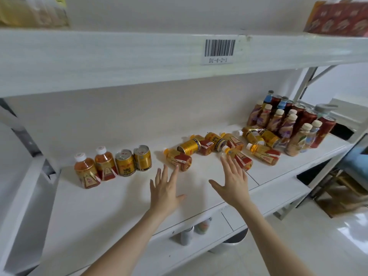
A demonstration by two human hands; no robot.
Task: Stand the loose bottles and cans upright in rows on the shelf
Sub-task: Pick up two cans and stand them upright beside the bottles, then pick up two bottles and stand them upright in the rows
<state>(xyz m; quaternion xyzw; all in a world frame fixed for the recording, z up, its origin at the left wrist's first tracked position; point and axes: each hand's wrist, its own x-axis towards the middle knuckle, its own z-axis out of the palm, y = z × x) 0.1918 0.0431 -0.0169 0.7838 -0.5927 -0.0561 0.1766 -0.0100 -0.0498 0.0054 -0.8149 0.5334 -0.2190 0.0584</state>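
Note:
On the white shelf, two tea bottles and two gold cans stand upright in a row at the left. A heap of toppled tea bottles and gold cans lies across the middle. The nearest fallen bottle lies just beyond my left hand, which hovers open over the shelf. My right hand is open too, its fingertips close to another fallen bottle. Neither hand holds anything.
A group of upright bottles and dark red cans stands at the right end of the shelf. The upper shelf's beam with a barcode label hangs overhead. Bottles stand on the shelf below.

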